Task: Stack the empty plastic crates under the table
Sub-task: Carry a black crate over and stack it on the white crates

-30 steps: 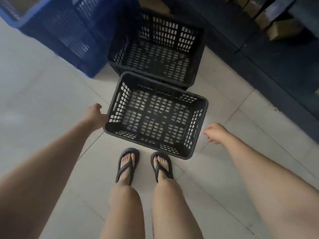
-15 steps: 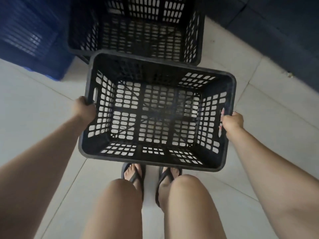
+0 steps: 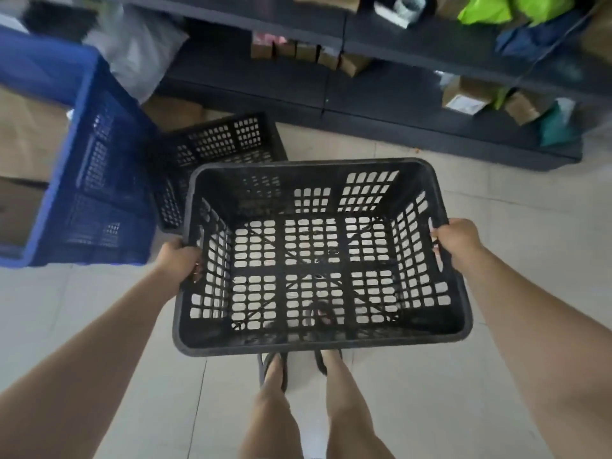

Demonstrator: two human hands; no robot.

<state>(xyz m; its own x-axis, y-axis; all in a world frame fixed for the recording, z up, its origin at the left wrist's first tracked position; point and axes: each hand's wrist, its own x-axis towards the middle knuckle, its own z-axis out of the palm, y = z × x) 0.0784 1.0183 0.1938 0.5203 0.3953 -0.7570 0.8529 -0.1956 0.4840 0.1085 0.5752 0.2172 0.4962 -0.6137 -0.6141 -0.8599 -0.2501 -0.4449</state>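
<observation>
Lifted clear of the floor now, the black crate (image 3: 318,260) is carried at waist height, left hand (image 3: 180,260) and right hand (image 3: 455,241) with fingers clamped on its side rims. Transport is judged under way; next, alignment over the second black crate (image 3: 215,154), far left beside the blue crate (image 3: 89,180), is called for. No writing can be read.

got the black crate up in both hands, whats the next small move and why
Probably swing it forward and left, over the second black crate on the floor, then line up the rims. The held crate is empty and gripped at both short sides by the left hand and right hand; the floor one looks empty too, beside the blue crate, so nesting seems natural.
</observation>
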